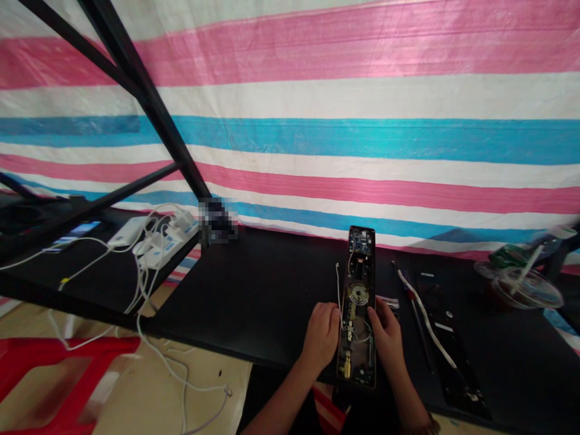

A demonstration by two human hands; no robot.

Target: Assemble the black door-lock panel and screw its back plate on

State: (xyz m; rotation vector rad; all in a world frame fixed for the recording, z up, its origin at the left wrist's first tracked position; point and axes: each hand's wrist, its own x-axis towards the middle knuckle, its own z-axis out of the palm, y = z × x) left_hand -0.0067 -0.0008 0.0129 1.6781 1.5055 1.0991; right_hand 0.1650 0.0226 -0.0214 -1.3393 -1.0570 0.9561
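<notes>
Black table (pixel 254 290) across the lower frame, open lock body (pixel 357 308) lying at center, white cable (pixel 426 317), screwdriver (pixel 414 308) and black plate (pixel 448 338) at right, plastic cup (pixel 521 290) far right

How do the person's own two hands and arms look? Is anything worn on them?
Both forearms are bare, with no sleeves in view. The left hand and the right hand wear no gloves, and no rings are visible. Something thin may sit at the right wrist, at the picture's bottom edge, but it is too unclear to tell.

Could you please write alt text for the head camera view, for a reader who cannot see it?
Two bare hands, left hand and right hand, flank a long open black electronic lock panel on a black table. A pink, white and blue striped tarp hangs behind.
</notes>
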